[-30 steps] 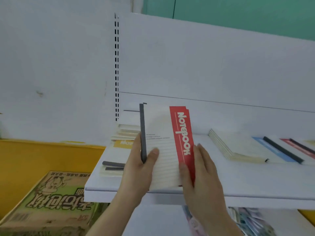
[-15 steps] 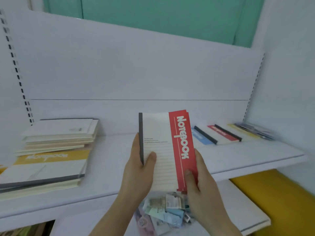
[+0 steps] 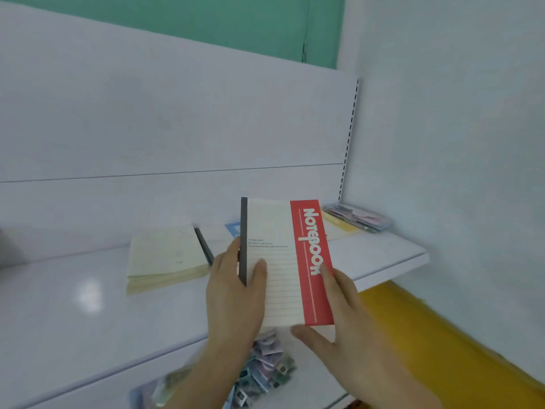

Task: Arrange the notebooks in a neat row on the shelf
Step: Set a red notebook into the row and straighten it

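Note:
I hold a cream notebook [image 3: 280,261] with a red "Notebook" band and a dark spine upright above the white shelf [image 3: 73,305]. My left hand [image 3: 233,296] grips its spine edge, thumb on the cover. My right hand [image 3: 339,314] supports the lower right corner, fingers on the red band, thumb under the bottom edge. A stack of cream notebooks [image 3: 165,258] lies flat on the shelf to the left. Behind the held one, more notebooks lie in a row: a blue one [image 3: 233,228] and a yellow one [image 3: 339,228], partly hidden.
A clear packet of coloured items [image 3: 359,216] lies at the shelf's far right by the white side wall [image 3: 442,172]. Below the shelf sit a bag of small coloured packs [image 3: 265,370] and a yellow surface [image 3: 427,335].
My view has swung to the right along the shelf; the left stacks have left the view and the right wall has come closer. Both hands keep the same hold on the red notebook.

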A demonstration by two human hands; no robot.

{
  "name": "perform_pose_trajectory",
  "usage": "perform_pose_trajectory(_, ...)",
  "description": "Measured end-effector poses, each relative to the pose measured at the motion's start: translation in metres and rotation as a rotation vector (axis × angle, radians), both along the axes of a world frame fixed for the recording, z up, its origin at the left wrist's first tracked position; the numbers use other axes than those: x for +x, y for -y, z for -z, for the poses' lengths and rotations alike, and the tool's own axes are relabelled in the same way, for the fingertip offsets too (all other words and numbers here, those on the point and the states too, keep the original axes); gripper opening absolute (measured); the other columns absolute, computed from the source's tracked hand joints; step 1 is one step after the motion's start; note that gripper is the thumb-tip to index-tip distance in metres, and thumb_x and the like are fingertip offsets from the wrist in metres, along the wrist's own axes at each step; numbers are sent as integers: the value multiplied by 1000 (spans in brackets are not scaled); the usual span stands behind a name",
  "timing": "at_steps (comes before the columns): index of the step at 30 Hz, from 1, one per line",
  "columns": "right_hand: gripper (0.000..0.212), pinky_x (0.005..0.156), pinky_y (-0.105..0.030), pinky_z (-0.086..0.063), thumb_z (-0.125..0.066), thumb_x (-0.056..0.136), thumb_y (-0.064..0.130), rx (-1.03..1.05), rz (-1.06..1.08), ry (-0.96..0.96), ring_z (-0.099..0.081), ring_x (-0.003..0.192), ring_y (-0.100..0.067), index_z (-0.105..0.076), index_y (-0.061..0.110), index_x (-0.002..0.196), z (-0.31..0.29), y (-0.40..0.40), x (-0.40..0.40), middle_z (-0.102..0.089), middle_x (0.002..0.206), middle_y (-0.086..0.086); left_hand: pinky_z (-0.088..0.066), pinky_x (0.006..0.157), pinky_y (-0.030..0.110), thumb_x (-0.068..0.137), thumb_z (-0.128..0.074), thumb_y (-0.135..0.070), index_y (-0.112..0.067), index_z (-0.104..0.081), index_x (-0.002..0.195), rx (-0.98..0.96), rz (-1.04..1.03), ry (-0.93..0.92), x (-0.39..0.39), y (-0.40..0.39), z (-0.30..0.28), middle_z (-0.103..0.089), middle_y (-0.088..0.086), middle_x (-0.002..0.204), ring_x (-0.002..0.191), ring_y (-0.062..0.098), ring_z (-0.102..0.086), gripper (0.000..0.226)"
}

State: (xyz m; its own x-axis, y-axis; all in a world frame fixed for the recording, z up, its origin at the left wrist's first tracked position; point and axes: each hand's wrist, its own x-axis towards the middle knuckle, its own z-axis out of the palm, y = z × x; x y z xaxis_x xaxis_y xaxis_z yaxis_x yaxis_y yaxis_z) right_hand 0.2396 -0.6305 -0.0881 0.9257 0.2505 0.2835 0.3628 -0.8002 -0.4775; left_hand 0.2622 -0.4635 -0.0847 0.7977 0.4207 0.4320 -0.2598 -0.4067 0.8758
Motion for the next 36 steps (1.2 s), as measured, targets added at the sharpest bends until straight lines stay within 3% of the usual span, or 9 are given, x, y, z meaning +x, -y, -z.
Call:
perform_pose_trajectory(5, 89, 92, -12, -42, -40, 81, 74, -163, 57, 138, -32, 111, 4, 3, 36, 150, -4, 30, 64, -22, 142, 20, -54, 83, 23, 96, -58, -34, -39, -30, 146, 212, 97, -53, 62, 12, 8, -51, -14, 126, 107, 8, -58, 58)
perform_pose_trajectory(9, 86, 104, -20, -37, -38, 82, 74, -241, 64, 152, -33, 127, -2, -6, 35, 150, -8, 44, 122, -30, 145, 17, -48, 101, 29, 78, -65, -68, -44, -15, 145, 572, 329, -181, 106, 8, 9, -34, -18, 135, 123, 6, -42, 87)
perform_pose_trajectory(13, 87, 110, -20, -30, -38, 82, 75, -281, -13, 133, -25, 134, -2, -9, 32, 152, -4, 54, 182, -28, 150, 16, -37, 111, 29, 82, -58, -71, -32, -8, 156, 883, 241, -329, 148, -1, 8, -25, -13, 153, 135, 10, -33, 97)
perform_pose_trajectory(16, 87, 105, -13, -16, -37, 82, 75, -310, -40, 170, -22, 137, -2, -14, 30, 153, 1, 57, 220, -27, 152, 15, -43, 103, 24, 87, -55, -67, -31, -31, 150, 880, 204, -320, 174, 1, 11, -47, -12, 141, 123, 9, -45, 77)
perform_pose_trajectory(21, 92, 110, -16, 0, -33, 80, 80, -341, -182, 109, -4, 145, -4, -16, 28, 154, 8, 64, 281, -22, 156, 16, -44, 100, 25, 87, -54, -67, -30, -44, 140, 886, 117, -405, 203, 7, 17, -53, -11, 130, 118, 10, -47, 65)
perform_pose_trajectory(23, 95, 112, -15, 2, -26, 78, 84, -357, -260, 118, -4, 146, -6, -18, 27, 153, 16, 66, 307, -25, 155, 16, -45, 97, 26, 87, -51, -69, -30, -50, 129, 929, 57, -449, 212, 10, 20, -56, -10, 121, 114, 11, -49, 57)
perform_pose_trajectory(27, 97, 120, -29, -7, -19, 77, 86, -423, -356, 121, -3, 147, -12, -20, 26, 153, 26, 65, 341, -29, 154, 13, -41, 89, 28, 88, -45, -72, -28, -50, 98, 1019, -24, -583, 222, 18, 22, -58, -8, 109, 107, 14, -50, 45)
perform_pose_trajectory(32, 85, 120, -31, -2, -21, 86, 79, -503, -445, 148, -5, 148, -17, -21, 26, 152, 31, 68, 359, -31, 154, 8, -38, 101, 28, 85, -39, -76, -29, -55, 128, 1022, -113, -628, 226, 28, 27, -59, -12, 123, 121, 12, -47, 65)
perform_pose_trajectory(36, 83, 120, -34, -7, -25, 85, 79, -500, -500, 157, -13, 145, -21, -27, 27, 150, 30, 68, 368, -36, 151, 7, -41, 97, 27, 88, -51, -69, -27, -53, 130, 959, -119, -681, 227, 30, 21, -61, -7, 120, 117, 13, -50, 59)
